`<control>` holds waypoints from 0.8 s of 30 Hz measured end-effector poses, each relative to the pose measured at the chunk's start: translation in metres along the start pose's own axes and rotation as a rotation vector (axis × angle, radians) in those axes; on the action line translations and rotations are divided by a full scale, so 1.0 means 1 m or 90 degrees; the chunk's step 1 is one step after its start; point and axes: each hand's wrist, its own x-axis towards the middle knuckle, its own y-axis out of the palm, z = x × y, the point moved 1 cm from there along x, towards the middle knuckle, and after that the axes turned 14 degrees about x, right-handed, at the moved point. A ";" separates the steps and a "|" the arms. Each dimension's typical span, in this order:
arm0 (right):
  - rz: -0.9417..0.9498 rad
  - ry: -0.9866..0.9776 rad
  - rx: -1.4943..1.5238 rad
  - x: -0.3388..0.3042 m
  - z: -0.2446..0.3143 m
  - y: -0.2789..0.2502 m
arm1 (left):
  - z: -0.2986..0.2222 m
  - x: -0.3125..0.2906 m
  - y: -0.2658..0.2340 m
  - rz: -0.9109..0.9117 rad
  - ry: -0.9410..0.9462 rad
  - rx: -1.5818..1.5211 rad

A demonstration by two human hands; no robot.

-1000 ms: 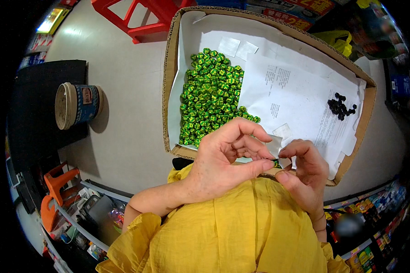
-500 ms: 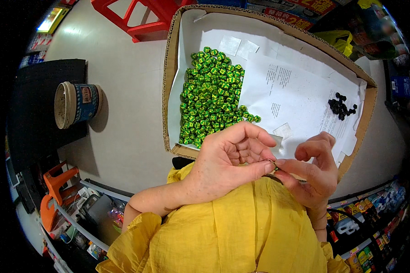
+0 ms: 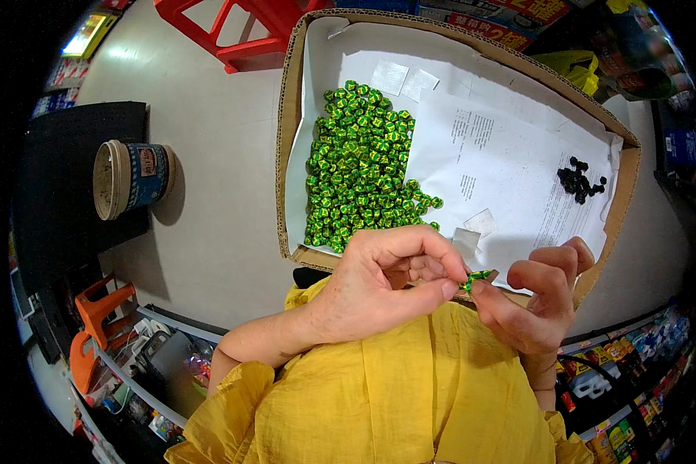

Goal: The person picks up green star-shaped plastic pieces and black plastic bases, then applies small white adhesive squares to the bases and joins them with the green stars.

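Note:
Between the fingertips of both hands is a small green-and-yellow foil wrapper (image 3: 478,278), partly opened out at its right end. My left hand (image 3: 387,282) pinches its left side with thumb and index finger. My right hand (image 3: 530,298) grips its other side, thumb and index finger closed and the remaining fingers curled above. Whether anything sits inside the foil is hidden. Just beyond the hands, a pile of small green-and-yellow foil-wrapped balls (image 3: 359,166) covers the left part of a paper-lined cardboard box (image 3: 284,155). A cluster of small black lumps (image 3: 576,184) lies at its right.
Silver foil squares (image 3: 390,77) lie at the box's back, and another silver square (image 3: 465,241) near my fingers. A printed paper sheet (image 3: 503,155) lines the middle. A red stool (image 3: 263,54) stands behind, a bucket (image 3: 135,178) to the left, shelves of packets (image 3: 619,387) at lower right.
The foil wrapper now shows more, spread out between the fingertips. My right hand has tilted slightly, its curled fingers shifting to the right. My left hand stays almost in place.

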 end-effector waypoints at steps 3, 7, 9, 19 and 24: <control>-0.021 -0.033 -0.028 -0.002 -0.001 0.002 | 0.001 0.004 0.002 0.001 0.011 0.005; -0.031 -0.065 -0.026 -0.003 -0.007 0.006 | 0.005 0.007 0.004 -0.030 0.021 -0.043; -0.143 0.023 0.197 -0.003 -0.015 0.011 | 0.005 0.007 0.005 -0.071 0.039 -0.102; -0.357 0.343 0.858 -0.010 -0.008 0.047 | 0.004 0.018 0.012 -0.118 0.106 -0.107; -0.378 0.287 0.812 -0.012 -0.010 0.048 | -0.002 0.019 0.013 -0.105 0.087 -0.113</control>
